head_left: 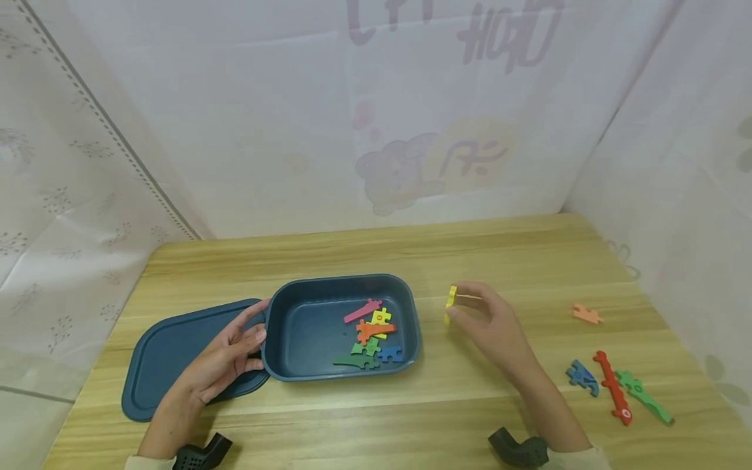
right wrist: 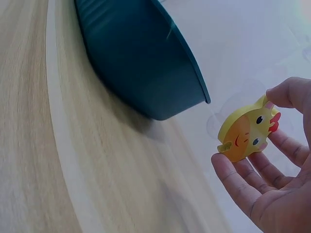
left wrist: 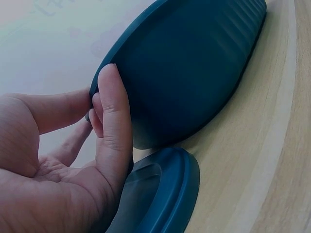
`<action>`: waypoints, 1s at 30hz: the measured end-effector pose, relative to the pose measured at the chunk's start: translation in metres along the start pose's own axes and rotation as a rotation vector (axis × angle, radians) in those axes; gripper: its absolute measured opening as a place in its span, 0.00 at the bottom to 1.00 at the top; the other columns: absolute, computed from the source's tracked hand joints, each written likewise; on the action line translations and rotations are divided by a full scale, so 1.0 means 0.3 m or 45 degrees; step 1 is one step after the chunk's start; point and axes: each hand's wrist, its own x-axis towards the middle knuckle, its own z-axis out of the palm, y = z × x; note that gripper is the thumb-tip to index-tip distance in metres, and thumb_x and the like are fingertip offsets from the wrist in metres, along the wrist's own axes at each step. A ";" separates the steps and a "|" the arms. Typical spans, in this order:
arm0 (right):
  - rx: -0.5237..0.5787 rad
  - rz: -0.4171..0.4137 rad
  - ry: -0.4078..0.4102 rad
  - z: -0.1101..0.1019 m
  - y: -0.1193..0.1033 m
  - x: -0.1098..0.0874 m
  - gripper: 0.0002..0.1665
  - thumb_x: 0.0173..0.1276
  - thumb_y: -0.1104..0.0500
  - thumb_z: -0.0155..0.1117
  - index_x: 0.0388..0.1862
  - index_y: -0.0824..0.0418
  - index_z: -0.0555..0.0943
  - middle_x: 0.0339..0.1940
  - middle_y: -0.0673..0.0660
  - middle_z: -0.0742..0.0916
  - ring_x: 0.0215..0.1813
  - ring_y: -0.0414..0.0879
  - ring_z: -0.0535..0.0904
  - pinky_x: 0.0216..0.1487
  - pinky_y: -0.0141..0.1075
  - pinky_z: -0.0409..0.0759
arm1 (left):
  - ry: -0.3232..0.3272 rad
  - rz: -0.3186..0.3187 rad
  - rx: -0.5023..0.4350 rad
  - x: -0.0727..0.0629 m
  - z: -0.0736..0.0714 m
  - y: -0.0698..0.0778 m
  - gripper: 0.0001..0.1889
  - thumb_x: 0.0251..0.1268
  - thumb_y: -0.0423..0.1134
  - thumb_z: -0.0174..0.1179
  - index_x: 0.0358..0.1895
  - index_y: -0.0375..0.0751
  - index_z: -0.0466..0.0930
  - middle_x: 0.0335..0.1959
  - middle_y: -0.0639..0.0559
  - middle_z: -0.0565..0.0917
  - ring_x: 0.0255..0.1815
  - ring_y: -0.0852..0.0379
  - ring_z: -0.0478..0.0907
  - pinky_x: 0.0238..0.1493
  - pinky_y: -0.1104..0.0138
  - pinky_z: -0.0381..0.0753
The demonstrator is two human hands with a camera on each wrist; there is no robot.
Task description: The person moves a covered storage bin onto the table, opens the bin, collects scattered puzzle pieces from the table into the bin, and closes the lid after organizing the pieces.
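A dark blue plastic box (head_left: 305,329) stands in the middle of the table, with several puzzle pieces (head_left: 378,346) at its right end. My left hand (head_left: 226,359) holds the box's left end, its fingertips at the rim in the left wrist view. To the right of the box, my right hand (head_left: 487,320) pinches a yellow puzzle piece (right wrist: 244,131) between thumb and fingertips. An animal face with two eyes, an orange muzzle and a smile faces the right wrist camera.
A matching blue lid (head_left: 176,352) lies on the wooden table, left of the box. On the right are an orange piece (head_left: 587,313), a blue piece (head_left: 583,377), a long red piece (head_left: 613,388) and a green piece (head_left: 646,395). Printed cloth (head_left: 294,130) hangs behind.
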 end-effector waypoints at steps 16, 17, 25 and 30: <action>0.040 -0.062 -0.005 0.061 -0.053 0.000 0.23 0.76 0.58 0.70 0.67 0.59 0.77 0.70 0.57 0.80 0.67 0.44 0.82 0.55 0.31 0.88 | -0.015 0.008 0.008 -0.003 0.002 0.005 0.33 0.89 0.31 0.42 0.87 0.60 0.45 0.62 0.59 0.82 0.54 0.63 0.86 0.49 0.69 0.91; 0.044 -0.066 -0.008 0.067 -0.056 0.001 0.23 0.77 0.59 0.70 0.67 0.58 0.77 0.70 0.58 0.79 0.68 0.47 0.82 0.56 0.30 0.88 | -0.008 0.003 0.012 -0.004 0.002 0.005 0.33 0.89 0.31 0.42 0.87 0.60 0.45 0.62 0.59 0.82 0.54 0.63 0.86 0.49 0.69 0.91; 0.045 -0.083 -0.027 0.093 -0.082 0.003 0.23 0.77 0.58 0.69 0.68 0.57 0.76 0.69 0.60 0.80 0.71 0.57 0.81 0.59 0.29 0.86 | 0.002 -0.010 0.026 0.000 0.000 0.003 0.33 0.89 0.32 0.42 0.87 0.61 0.45 0.60 0.60 0.81 0.53 0.64 0.86 0.49 0.69 0.90; 0.055 -0.096 -0.047 0.104 -0.092 0.005 0.24 0.77 0.59 0.69 0.68 0.56 0.75 0.69 0.59 0.81 0.71 0.56 0.81 0.61 0.32 0.87 | -0.007 -0.006 0.013 0.000 0.002 0.003 0.33 0.89 0.31 0.42 0.86 0.61 0.45 0.61 0.60 0.82 0.53 0.64 0.86 0.49 0.69 0.90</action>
